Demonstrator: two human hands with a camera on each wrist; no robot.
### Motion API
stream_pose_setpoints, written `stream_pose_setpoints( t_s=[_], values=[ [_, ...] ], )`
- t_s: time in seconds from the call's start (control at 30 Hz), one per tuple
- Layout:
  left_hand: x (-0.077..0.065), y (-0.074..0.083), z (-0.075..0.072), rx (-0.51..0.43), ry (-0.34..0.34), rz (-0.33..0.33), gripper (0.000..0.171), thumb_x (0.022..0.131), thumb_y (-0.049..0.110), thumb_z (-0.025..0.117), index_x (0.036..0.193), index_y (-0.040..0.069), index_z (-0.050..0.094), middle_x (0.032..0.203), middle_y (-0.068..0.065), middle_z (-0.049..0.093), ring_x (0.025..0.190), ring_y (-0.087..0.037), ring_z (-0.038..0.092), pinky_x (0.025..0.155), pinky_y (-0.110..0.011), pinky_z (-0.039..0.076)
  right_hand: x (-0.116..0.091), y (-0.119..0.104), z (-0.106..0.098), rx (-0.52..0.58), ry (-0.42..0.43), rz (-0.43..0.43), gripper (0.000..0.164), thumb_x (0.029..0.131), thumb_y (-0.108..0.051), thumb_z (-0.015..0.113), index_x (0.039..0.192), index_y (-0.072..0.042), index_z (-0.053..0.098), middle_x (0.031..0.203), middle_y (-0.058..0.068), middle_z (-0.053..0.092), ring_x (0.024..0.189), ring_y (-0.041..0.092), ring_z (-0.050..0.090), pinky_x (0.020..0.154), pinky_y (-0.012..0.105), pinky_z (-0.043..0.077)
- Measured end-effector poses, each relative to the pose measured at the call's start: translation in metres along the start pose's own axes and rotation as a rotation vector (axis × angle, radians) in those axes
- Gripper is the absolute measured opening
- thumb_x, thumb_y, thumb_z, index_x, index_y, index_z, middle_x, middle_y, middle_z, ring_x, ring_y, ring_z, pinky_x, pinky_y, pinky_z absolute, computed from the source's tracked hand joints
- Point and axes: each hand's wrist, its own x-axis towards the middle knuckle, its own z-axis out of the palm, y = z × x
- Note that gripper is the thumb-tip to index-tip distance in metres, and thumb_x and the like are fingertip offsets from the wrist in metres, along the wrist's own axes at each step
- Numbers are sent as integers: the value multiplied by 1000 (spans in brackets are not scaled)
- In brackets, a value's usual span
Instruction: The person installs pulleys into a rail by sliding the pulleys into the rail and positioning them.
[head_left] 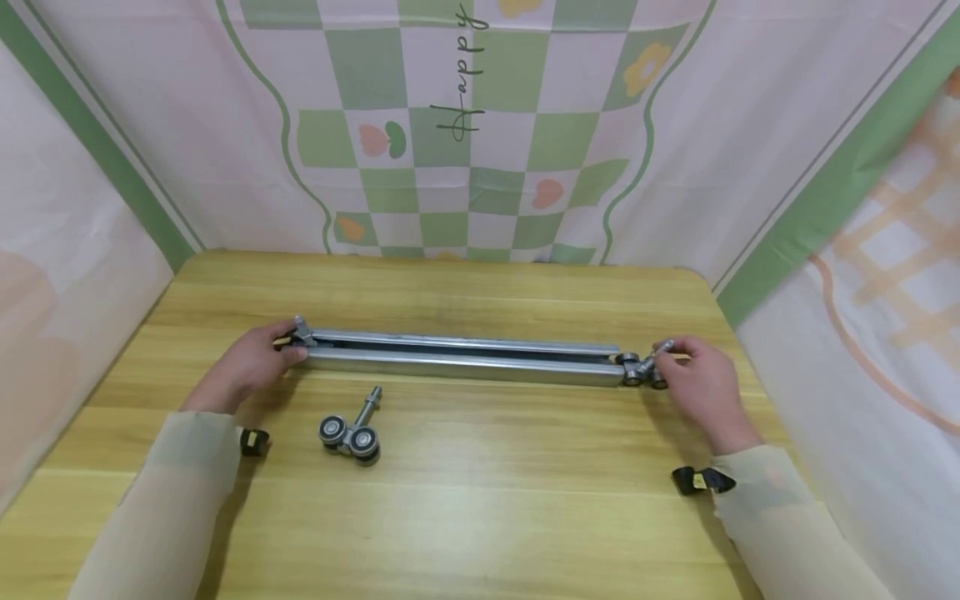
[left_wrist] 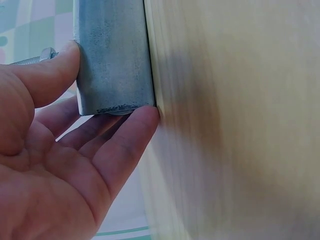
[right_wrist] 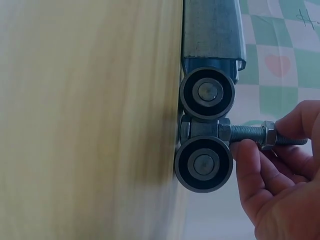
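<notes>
A silvery metal channel rail (head_left: 465,368) lies across the wooden table, its slot facing up. At its left end my left hand (head_left: 255,365) grips it, thumb on the side wall and fingers round the end (left_wrist: 115,100). A bolt of one roller trolley (head_left: 303,332) sticks up from the slot there; its wheels are mostly hidden. My right hand (head_left: 703,390) pinches the threaded bolt (right_wrist: 247,133) of a second roller trolley (right_wrist: 204,164). That trolley's wheels line up with the rail's right end, the nearer wheel right at the opening, the bolt standing upward.
A third roller trolley (head_left: 348,437) lies on the table (head_left: 480,508) in front of the rail's left part, its bolt pointing away. Patterned cloth (head_left: 480,150) hangs behind the table and at both sides. Black straps (head_left: 701,481) sit at both wrists.
</notes>
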Motion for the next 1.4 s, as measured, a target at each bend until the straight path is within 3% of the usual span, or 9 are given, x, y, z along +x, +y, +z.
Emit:
stream_pose_setpoints(
  t_s=[0.3, 0.57, 0.7, 0.93, 1.13, 1.4],
  values=[
    [0, 0, -1, -2, -8, -8, 74, 102, 35, 57, 159, 5, 19, 155, -33, 24, 139, -55, 20, 108, -69, 19, 1, -4, 3, 29, -11, 15, 27, 100, -26, 58, 109, -4, 69, 114, 19, 69, 93, 31, 65, 72, 31, 52],
    [-1, 0, -1, 2, -8, -6, 74, 102, 36, 57, 159, 5, 19, 155, -33, 24, 139, -55, 20, 108, -69, 19, 2, -9, 7, 26, -40, -14, 27, 100, -29, 58, 107, -5, 69, 114, 19, 68, 96, 33, 64, 77, 42, 50],
    [0, -1, -1, 2, -7, -2, 76, 102, 37, 57, 159, 5, 19, 154, -34, 24, 139, -55, 20, 108, -69, 19, 2, -13, 7, 31, -54, -21, 25, 99, -26, 58, 107, -5, 69, 115, 18, 68, 98, 32, 65, 77, 40, 50],
    [0, -2, 0, -3, -7, 1, 75, 102, 38, 57, 159, 6, 19, 155, -33, 25, 139, -55, 21, 107, -69, 20, 1, -22, 0, 61, -112, 13, 42, 102, -35, 54, 126, -2, 62, 119, 21, 66, 105, 36, 63, 69, 34, 52],
    [0, -2, -1, -1, -4, 4, 76, 102, 38, 57, 159, 7, 18, 155, -33, 25, 139, -55, 20, 108, -69, 18, 2, -31, -9, 21, -43, -24, 34, 102, -31, 56, 119, -4, 67, 110, 16, 68, 99, 31, 61, 78, 44, 48],
    [0, -3, -2, -3, -9, 3, 77, 102, 40, 57, 159, 7, 18, 155, -33, 23, 139, -56, 19, 107, -70, 18, 4, -34, -8, -52, -66, -91, 29, 100, -26, 61, 115, -2, 69, 109, 18, 69, 99, 35, 62, 82, 52, 50]
  ],
)
